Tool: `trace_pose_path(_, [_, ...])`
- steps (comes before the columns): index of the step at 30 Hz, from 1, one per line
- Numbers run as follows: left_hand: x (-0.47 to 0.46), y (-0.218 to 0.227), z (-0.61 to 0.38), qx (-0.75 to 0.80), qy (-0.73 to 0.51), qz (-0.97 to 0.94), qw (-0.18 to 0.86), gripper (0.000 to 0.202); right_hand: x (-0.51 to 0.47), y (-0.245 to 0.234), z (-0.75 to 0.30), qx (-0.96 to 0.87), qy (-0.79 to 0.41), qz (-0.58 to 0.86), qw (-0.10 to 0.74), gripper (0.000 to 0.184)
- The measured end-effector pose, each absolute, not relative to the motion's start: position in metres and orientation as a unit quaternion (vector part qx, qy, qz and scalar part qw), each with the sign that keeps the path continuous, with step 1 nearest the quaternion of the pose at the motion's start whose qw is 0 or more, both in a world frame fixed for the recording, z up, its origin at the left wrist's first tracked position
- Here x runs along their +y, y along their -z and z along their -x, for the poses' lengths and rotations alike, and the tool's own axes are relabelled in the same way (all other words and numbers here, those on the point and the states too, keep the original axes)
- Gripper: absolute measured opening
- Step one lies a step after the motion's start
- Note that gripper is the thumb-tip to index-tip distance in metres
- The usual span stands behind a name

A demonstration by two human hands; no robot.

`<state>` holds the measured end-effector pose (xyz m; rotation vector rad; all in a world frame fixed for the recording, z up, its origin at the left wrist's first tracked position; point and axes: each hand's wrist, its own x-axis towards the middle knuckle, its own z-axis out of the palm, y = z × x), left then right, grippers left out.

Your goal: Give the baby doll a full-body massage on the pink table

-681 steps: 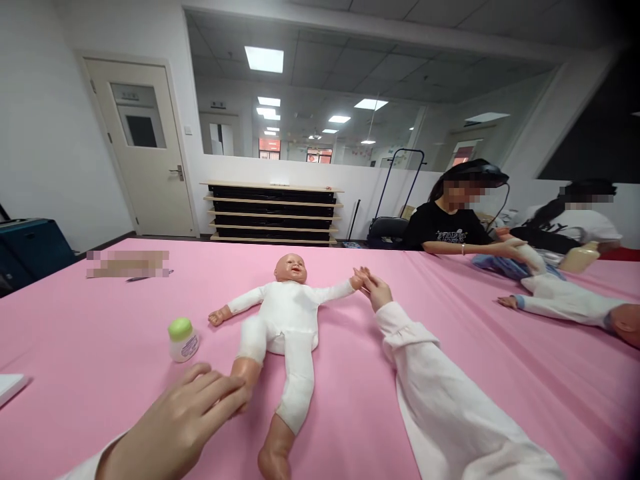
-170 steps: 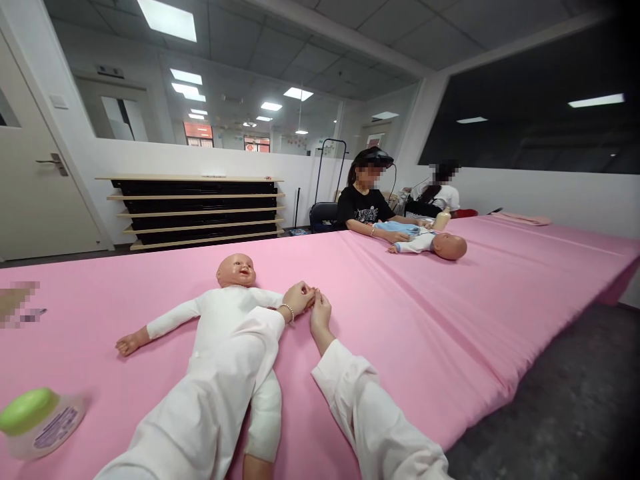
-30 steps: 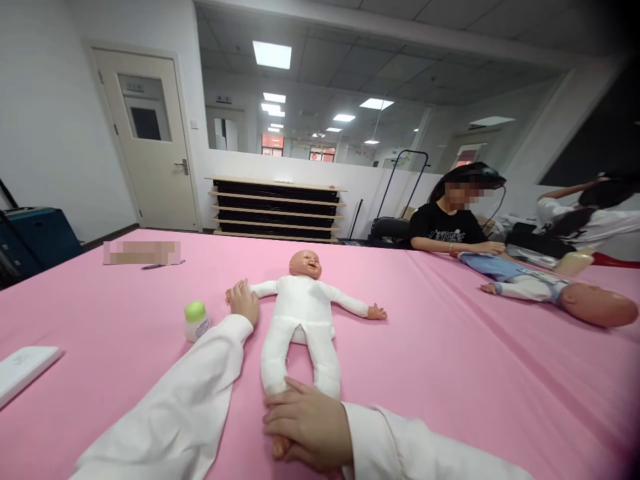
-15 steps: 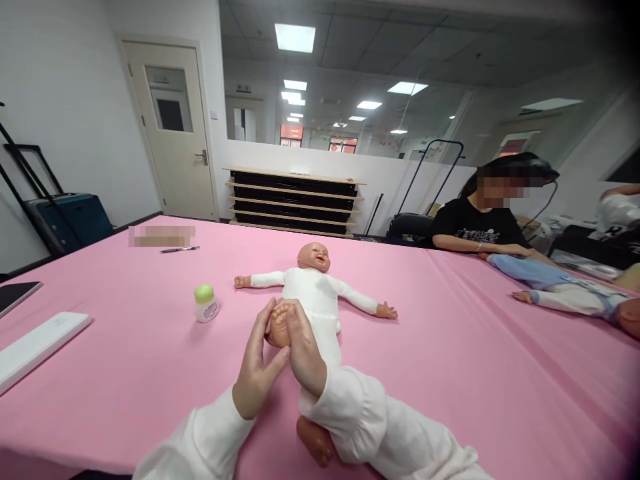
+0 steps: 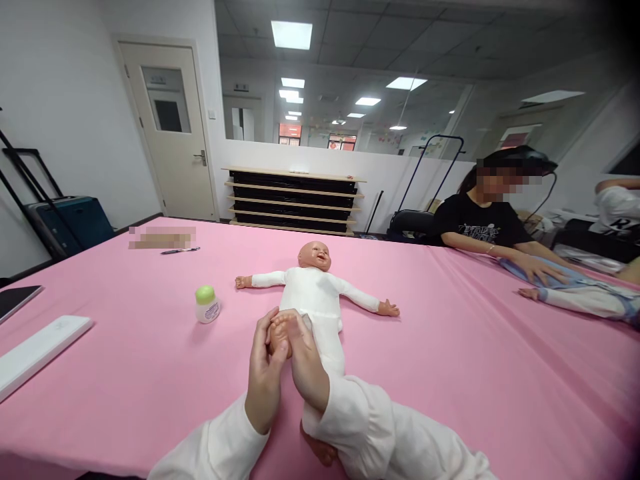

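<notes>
Left hand point(image 5: 264, 377) and right hand point(image 5: 309, 370) cup the doll's point(image 5: 310, 290) raised foot point(image 5: 280, 332) in a half-closed grip, seemingly mid-handling; its other foot point(image 5: 320, 450), at five o'clock, lies unheld.

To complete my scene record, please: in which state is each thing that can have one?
White doll: lying face up, one foot raised
Left hand: cupped around that foot
Right hand: holding that foot's other side
Second doll: lying clothed, partly out of view
Jar: upright, green lid on
Door: shut
Ceiling lights: lit
</notes>
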<state>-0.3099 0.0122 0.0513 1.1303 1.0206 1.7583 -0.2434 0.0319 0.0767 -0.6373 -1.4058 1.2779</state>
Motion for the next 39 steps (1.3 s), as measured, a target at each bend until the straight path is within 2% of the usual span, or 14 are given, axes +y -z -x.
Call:
trace_pose_path(6, [0.016, -0.058, 0.317, 0.439, -0.697, -0.388, 0.413, 0.037, 0.028, -0.069, 0.247, -0.628, -0.519, 0.25, 0.523, 0.027])
trace_pose_path(12, [0.011, -0.053, 0.312, 0.377, -0.686, -0.455, 0.425, 0.047, 0.036, -0.08, 0.246, -0.571, -0.549, 0.292, 0.536, 0.032])
trace_pose_path(16, [0.018, -0.056, 0.315, 0.429, -0.679, -0.425, 0.418, 0.032, 0.032, -0.073, 0.246, -0.578, -0.542, 0.285, 0.539, 0.032])
trace_pose_path(20, [0.019, -0.061, 0.327, 0.443, -0.658, -0.421, 0.439, 0.03, 0.025, -0.064, 0.247, -0.651, -0.507, 0.256, 0.504, 0.024])
trace_pose_path(23, [0.007, -0.053, 0.341, 0.447, -0.643, -0.468, 0.409, 0.032, 0.021, -0.061, 0.244, -0.695, -0.493, 0.241, 0.465, 0.022])
trace_pose_path(26, [-0.01, -0.029, 0.354, 0.473, -0.607, -0.529, 0.358, 0.037, 0.011, -0.058, 0.233, -0.744, -0.445, 0.25, 0.432, 0.02])
trace_pose_path(28, [-0.02, -0.008, 0.36, 0.497, -0.567, -0.561, 0.341, 0.036, -0.002, -0.056, 0.218, -0.774, -0.404, 0.281, 0.398, 0.026])
trace_pose_path(33, [-0.038, 0.026, 0.367, 0.511, -0.444, -0.653, 0.341, 0.036, -0.04, -0.038, 0.17, -0.851, -0.255, 0.374, 0.265, 0.06])
trace_pose_path(36, [-0.044, 0.016, 0.37, 0.508, -0.387, -0.706, 0.306, 0.038, -0.054, -0.013, 0.15, -0.823, -0.159, 0.47, 0.276, 0.077])
trace_pose_path(37, [-0.044, 0.008, 0.371, 0.5, -0.366, -0.729, 0.29, 0.038, -0.057, -0.004, 0.147, -0.805, -0.14, 0.498, 0.291, 0.075])
trace_pose_path(39, [-0.039, -0.01, 0.369, 0.464, -0.331, -0.779, 0.259, 0.038, -0.06, 0.013, 0.145, -0.771, -0.132, 0.532, 0.324, 0.051])
